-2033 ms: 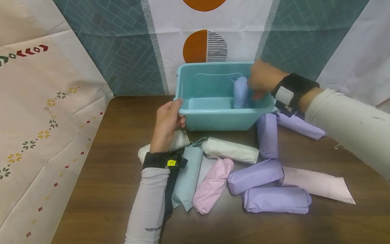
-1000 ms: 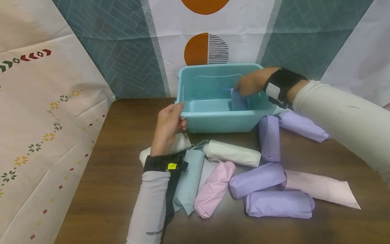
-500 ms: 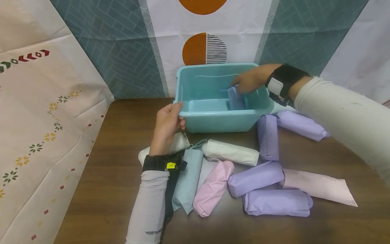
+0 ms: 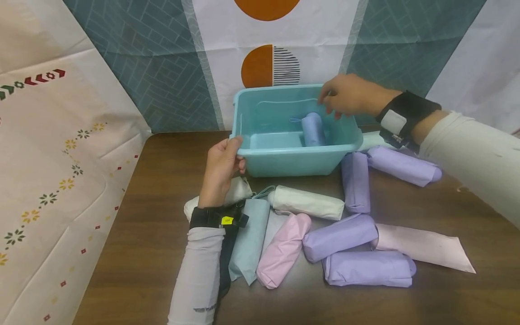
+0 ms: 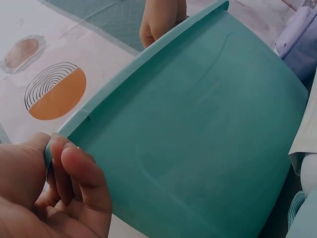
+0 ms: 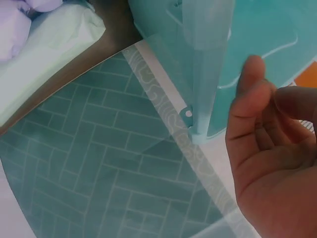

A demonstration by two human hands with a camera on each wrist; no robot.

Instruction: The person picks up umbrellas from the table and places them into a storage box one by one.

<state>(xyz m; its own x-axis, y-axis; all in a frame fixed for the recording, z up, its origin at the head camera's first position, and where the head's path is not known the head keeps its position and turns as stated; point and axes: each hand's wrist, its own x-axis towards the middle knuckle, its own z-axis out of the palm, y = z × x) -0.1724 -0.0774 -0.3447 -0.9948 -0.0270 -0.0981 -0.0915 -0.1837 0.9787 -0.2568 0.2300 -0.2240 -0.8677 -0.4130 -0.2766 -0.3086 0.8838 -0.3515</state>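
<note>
My left hand [image 4: 221, 169] pinches the left front corner of a teal plastic bin [image 4: 292, 162]; in the left wrist view, its thumb and fingers [image 5: 84, 171] hold the rim. Inside the bin, towards the right, a lavender folded umbrella [image 4: 313, 130] leans upright, its thin wrist loop pointing left. Above the bin's back right part is my right hand [image 4: 353, 95], apart from that umbrella. The right wrist view shows its fingers [image 6: 247, 109] loosely bent with nothing between them, beside the bin's rim [image 6: 210, 74].
Several folded umbrellas lie in front of the bin: pale blue [image 4: 249, 239], pink [image 4: 284, 250], white [image 4: 308, 202], lavender [image 4: 341, 237] and pale pink [image 4: 422, 246]. Another lavender umbrella [image 4: 402, 166] lies right of the bin. A patterned cloth [image 4: 170, 67] hangs behind the wooden table [image 4: 122, 253].
My right hand has let go of the lavender umbrella, having set it further left in the bin, and has risen up and right. The left hand keeps its hold on the rim.
</note>
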